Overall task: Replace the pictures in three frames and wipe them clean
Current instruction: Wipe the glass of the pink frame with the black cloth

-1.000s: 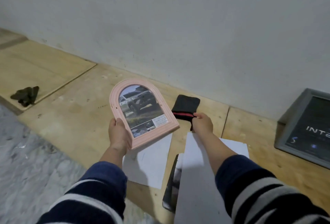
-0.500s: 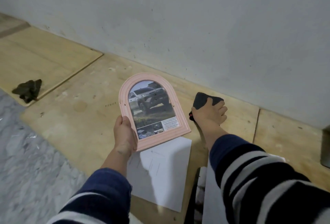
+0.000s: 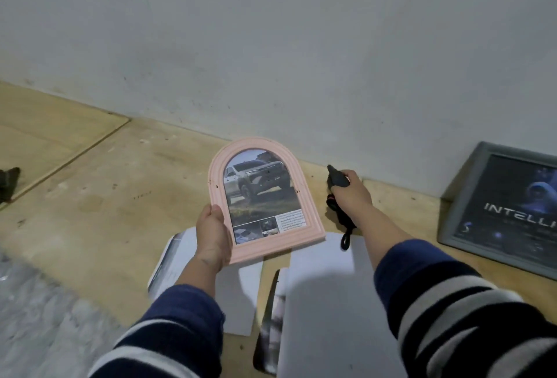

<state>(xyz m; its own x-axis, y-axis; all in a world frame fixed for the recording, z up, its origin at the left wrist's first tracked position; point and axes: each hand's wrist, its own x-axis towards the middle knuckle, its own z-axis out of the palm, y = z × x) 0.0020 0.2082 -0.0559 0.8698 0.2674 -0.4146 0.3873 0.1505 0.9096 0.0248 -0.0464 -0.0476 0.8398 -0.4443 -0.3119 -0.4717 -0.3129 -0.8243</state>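
Plywood floor (image 3: 99,197) against a grey wall (image 3: 271,46); loose papers (image 3: 319,281) lie below. Left hand (image 3: 212,234) grips a pink arched frame (image 3: 304,197), right hand (image 3: 351,194) clutches a black cloth (image 3: 339,180).

The single head-worn camera looks forward and down from the person's own standpoint; it faces the pale wall (image 3: 301,46) where it meets the plywood floor (image 3: 105,197); both striped sleeves enter from the bottom edge, near the lens; no second view overlaps it.
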